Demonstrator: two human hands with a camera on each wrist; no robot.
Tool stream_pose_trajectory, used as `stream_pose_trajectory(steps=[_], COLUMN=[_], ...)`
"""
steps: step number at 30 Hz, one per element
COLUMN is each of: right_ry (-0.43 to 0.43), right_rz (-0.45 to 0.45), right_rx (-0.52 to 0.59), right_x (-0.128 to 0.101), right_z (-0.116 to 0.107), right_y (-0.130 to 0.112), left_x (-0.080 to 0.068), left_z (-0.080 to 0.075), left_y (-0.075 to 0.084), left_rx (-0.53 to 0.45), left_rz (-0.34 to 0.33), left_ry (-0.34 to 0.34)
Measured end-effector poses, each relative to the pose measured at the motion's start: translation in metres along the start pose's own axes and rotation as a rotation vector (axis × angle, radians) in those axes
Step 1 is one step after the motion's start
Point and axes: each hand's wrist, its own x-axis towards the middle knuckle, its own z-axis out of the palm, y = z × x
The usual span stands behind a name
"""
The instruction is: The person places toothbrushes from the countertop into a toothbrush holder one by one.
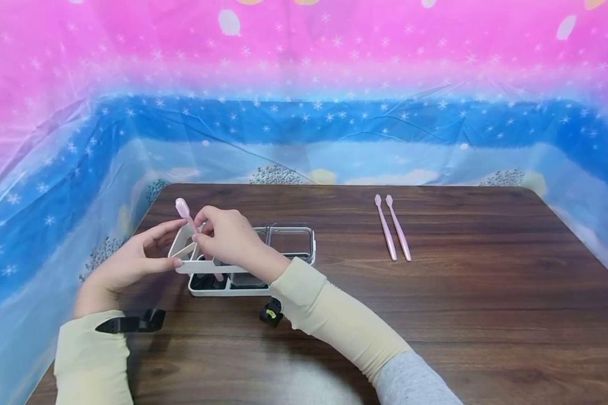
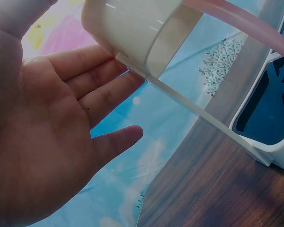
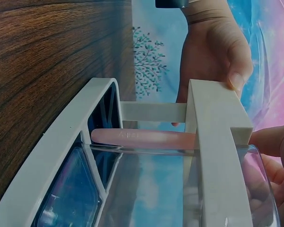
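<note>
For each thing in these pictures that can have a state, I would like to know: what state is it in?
Left hand: holds the holder's end.
Right hand: pinches one brush.
Holder: upright.
Held brush: head up, handle down through holder's upper frame.
Clear container: in holder.
Two other brushes: lying side by side, apart.

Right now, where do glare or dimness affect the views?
Head: bright, pale glare low on the wood-grain table; left wrist: dimmer, small highlights on the white toothbrush holder; right wrist: also dim, lettering on the pink toothbrush handle hard to read.
</note>
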Motion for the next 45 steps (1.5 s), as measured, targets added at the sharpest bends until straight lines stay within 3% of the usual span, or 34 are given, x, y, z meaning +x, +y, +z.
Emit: stream_pose_trajectory(steps=[8, 12, 15, 22, 28, 36, 45], right_ry=[0.004, 0.036, 0.065, 0.199, 0.294, 0.358, 0.338], right_rz=[-0.008, -0.053, -0.052, 0.061, 0.191, 0.371, 0.465], right_rx=[-0.053, -0.087, -0.033, 0.076, 0.117, 0.074, -0.046], right_x=[-0.001, -0.005, -0.011, -0.043, -0.079, -0.113, -0.123], right_z=[-0.008, -0.034, -0.064, -0.132, -0.171, -0.194, -0.194], right_y=[0.001, 0.008, 0.021, 0.08, 0.143, 0.209, 0.254], left_x=[-0.006, -0.005, -0.005, -0.004, -0.002, 0.0, 0.0], left_z=[0.001, 0.001, 0.001, 0.0, 0.001, 0.001, -0.001], left_y=[0.003, 0.005, 0.005, 0.005, 0.004, 0.003, 0.002], left_rx=[0.085, 0.101, 0.1, 0.088, 0.053, 0.081, 0.076], left_rz=[-0.051, -0.049, -0.041, -0.038, -0.032, -0.048, -0.02], left_ry=[0.042, 0.05, 0.053, 0.03, 0.014, 0.015, 0.013])
